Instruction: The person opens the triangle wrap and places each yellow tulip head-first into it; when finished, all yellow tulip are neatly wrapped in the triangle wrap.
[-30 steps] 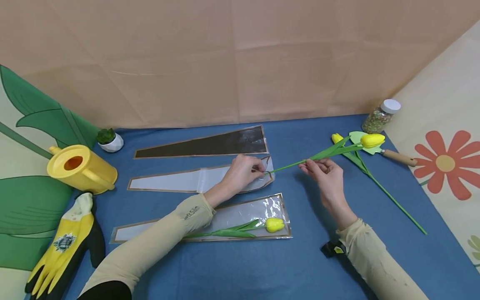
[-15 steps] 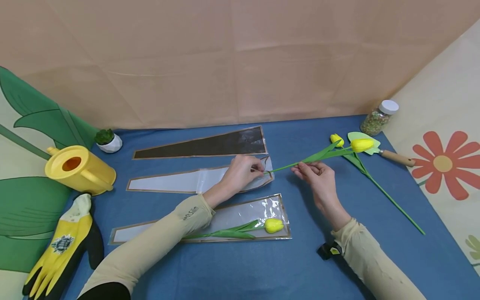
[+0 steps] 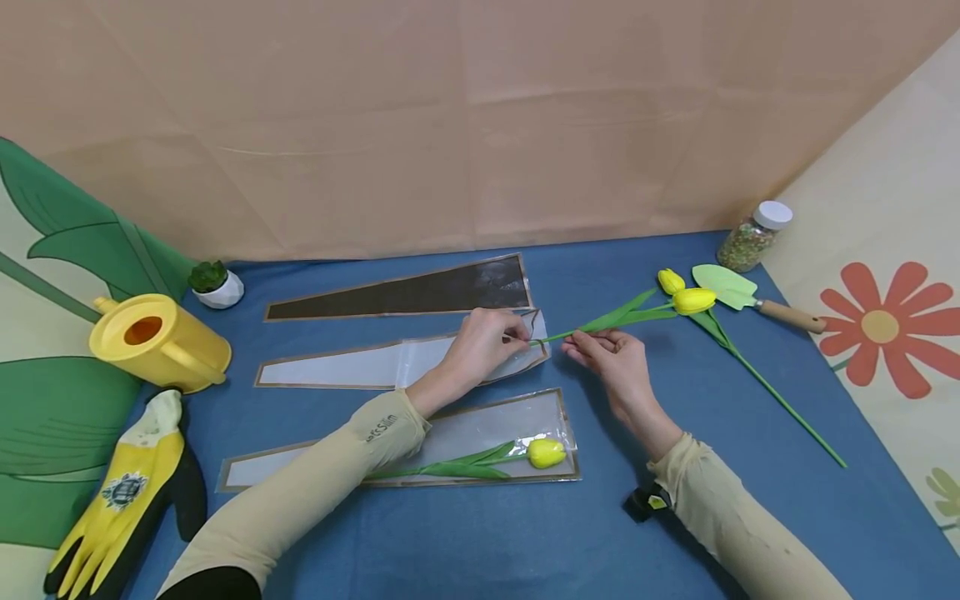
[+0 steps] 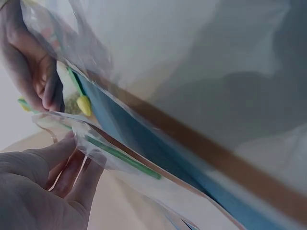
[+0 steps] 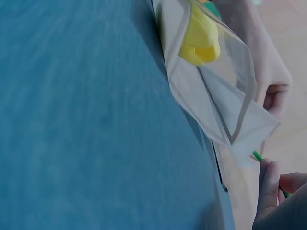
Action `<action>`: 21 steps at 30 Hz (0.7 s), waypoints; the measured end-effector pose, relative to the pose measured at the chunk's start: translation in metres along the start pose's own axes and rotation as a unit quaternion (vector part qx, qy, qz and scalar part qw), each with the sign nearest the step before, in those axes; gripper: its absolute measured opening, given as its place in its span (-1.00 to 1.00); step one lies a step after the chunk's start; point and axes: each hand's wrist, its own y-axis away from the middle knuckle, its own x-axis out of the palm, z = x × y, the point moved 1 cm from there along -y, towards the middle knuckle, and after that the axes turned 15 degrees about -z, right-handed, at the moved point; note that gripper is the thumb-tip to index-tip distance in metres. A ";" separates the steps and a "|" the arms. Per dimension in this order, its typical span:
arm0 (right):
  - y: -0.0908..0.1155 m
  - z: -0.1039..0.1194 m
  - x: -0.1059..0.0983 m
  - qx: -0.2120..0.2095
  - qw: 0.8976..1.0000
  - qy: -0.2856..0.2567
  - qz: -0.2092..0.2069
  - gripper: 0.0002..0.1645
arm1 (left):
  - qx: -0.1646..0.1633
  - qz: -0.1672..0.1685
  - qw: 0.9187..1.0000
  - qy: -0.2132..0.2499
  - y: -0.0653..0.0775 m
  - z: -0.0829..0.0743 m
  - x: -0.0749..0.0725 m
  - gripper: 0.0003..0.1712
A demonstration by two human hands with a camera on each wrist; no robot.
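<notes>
My right hand pinches the green stem of a yellow tulip, whose bloom points to the right. The stem's cut end lies inside the mouth of the middle clear-and-white flower sleeve; in the left wrist view the stem shows through the film. At that mouth my left hand holds the sleeve's edge between thumb and fingers. Nearer to me, a second sleeve has another yellow tulip inside, partly hidden by the left forearm. A third tulip lies at the right.
Behind lies a dark, brown-edged sleeve. At the left are a yellow watering can, a small potted plant and a yellow-black glove. A green trowel and a lidded jar stand or lie at the back right.
My right hand has moved left with the tulip, and its stem has slid further into the sleeve's mouth. The left hand has stayed in place on the sleeve.
</notes>
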 end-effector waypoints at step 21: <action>0.001 -0.009 0.019 -0.007 0.998 0.057 0.030 -0.60 | 0.031 -0.004 0.999 -0.030 -0.003 -0.007 0.000 -0.95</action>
